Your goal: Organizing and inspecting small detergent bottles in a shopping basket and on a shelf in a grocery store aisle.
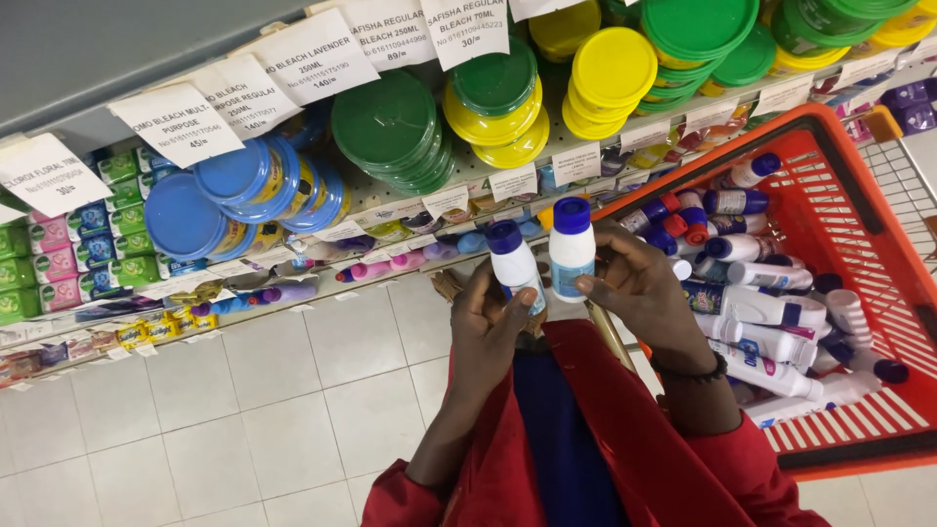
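The left hand (493, 327) closes its fingers around one small white blue-capped plastic bottle (512, 263), the right hand (644, 288) around another (571, 249), both upright above the fingers, seemingly mid-shelving, beside the red plastic basket (859, 234).

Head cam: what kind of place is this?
Most likely a shop aisle for cleaning products. Shelves carry stacked tubs with blue, green and yellow lids behind paper price tags, and a red shopping basket holds white bottles. Each hand, left and right, holds one more.
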